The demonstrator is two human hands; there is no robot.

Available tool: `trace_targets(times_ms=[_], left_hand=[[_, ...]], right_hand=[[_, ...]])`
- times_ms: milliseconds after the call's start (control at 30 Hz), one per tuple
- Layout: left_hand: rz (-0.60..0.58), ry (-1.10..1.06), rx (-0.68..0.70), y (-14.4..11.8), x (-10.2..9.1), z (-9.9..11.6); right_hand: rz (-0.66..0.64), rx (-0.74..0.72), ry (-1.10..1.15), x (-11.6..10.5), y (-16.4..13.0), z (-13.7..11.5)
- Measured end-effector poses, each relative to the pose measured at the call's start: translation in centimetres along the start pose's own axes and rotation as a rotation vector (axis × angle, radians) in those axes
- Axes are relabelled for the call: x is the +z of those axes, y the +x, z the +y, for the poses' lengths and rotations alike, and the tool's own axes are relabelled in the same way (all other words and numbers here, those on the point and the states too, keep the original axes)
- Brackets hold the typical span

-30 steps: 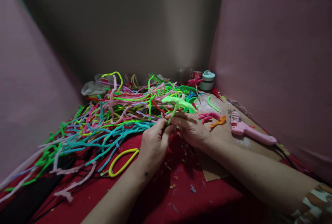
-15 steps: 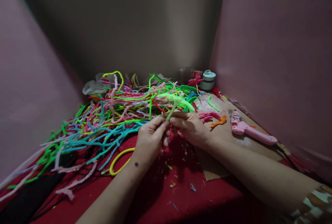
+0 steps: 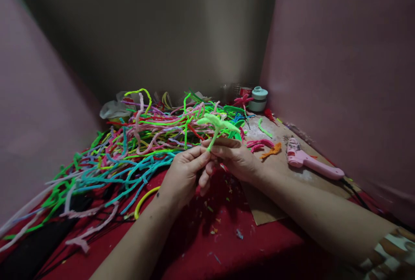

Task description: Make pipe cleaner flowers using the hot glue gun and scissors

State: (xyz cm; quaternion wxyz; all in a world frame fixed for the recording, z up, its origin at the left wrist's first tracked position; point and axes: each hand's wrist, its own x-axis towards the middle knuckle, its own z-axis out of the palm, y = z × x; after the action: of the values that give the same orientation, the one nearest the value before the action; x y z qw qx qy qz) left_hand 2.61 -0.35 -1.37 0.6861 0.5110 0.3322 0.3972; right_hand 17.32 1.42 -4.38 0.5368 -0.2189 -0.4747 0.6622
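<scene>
Two bare hands meet at the middle of the head view, raised over a red cloth (image 3: 233, 249), with a light-green fuzzy piece (image 3: 221, 123) upright between them, its stem leaning slightly and its petal-like arms spread at the top. Behind it, from this angle, lies a tangled heap of coloured fuzzy stems (image 3: 158, 135).

The likeliest trouble is a bend: if the hands pulled or twisted against each other, the slim stem could kink, or its fuzz could slip between the fingers. The soft arms might also be crushed if a finger closed over them, or catch on the heap if the piece dipped forward. A sideways swing of the right forearm could brush the pink glue gun (image 3: 314, 165) or the orange piece (image 3: 271, 150) on the cardboard (image 3: 267, 213); whether the gun is hot cannot be told.

The left hand (image 3: 186, 170) comes up from below, thumb and forefinger pinching the stem's lower end, the other fingers curled beneath. The right hand (image 3: 236, 159) reaches across from the right, palm turned inward, its thumb and forefinger pinching the stem just beside the left fingertips.
</scene>
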Motion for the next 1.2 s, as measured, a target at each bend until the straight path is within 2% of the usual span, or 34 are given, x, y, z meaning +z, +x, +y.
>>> trace_targets(times_ms=[133,267,400,633,833,1067,1200], left_hand=[[-0.048,-0.051,-0.036,0.1,-0.2,0.1],[-0.033,0.099,0.010,0.1,-0.1,0.3],[0.067,0.364,0.094,0.2,0.2,0.3],[0.337,0.666,0.299,0.6,-0.2,-1.2],[0.414,1.043,0.495,0.3,-0.2,-1.7],[0.405,1.120,0.564,0.2,-0.4,-1.8],[0.416,1.060,0.541,0.0,-0.1,-1.3]], right_hand=[[0.007,-0.054,0.014,0.2,-0.1,-0.2],[0.048,-0.054,0.015,0.1,0.0,0.0],[0.113,-0.080,0.029,0.1,0.1,0.2],[0.231,-0.096,-0.026,0.3,0.0,0.4],[0.219,-0.095,-0.066,0.3,-0.1,0.6],[0.250,-0.078,-0.060,0.7,-0.1,0.7],[0.184,-0.087,-0.148,0.9,-0.3,0.3]])
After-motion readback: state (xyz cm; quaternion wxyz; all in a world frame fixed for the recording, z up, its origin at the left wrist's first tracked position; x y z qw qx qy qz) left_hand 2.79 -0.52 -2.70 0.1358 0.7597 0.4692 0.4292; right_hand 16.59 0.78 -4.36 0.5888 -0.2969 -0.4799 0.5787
